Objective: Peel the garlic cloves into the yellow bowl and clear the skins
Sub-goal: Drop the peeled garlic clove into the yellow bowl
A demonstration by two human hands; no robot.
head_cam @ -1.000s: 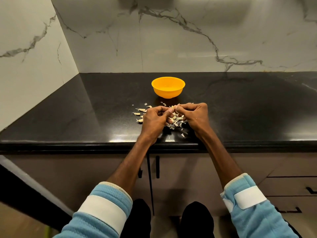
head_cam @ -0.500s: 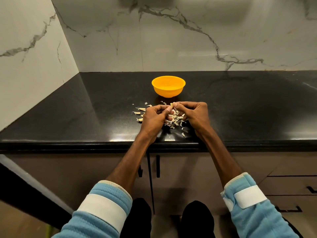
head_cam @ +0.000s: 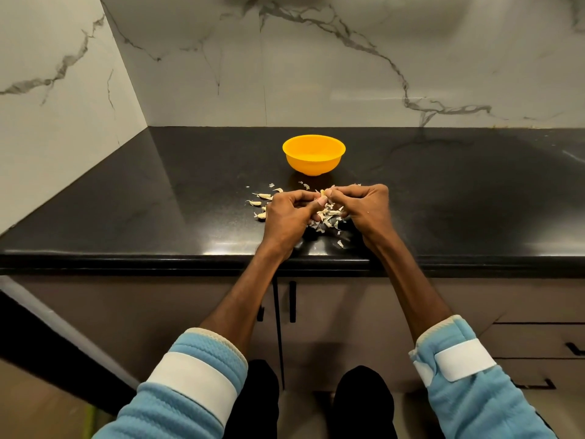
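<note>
Nearest the camera were two light blue sleeves (head_cam: pixel 196 375) with white bands, the forearms reaching over grey cabinet doors (head_cam: pixel 332 312) to a black countertop (head_cam: pixel 158 201). Both hands were above the counter's near edge, fingertips meeting. The left hand (head_cam: pixel 289 213) had its fingers curled, thumb and forefinger pinching a garlic clove (head_cam: pixel 323 193). The right hand (head_cam: pixel 364 207), likewise curled, pinched the same clove from the opposite side. Directly beneath and between the hands lay a pile of pale skins (head_cam: pixel 329 217), with a few scraps nearer the counter edge. Several loose cloves (head_cam: pixel 262 195) lay on the counter just left of the left hand. Beyond the hands, near but apart from them, the yellow bowl (head_cam: pixel 313 166) stood upright; its contents could not be determined. A white veined marble wall (head_cam: pixel 316 58) closed the rear.
</note>
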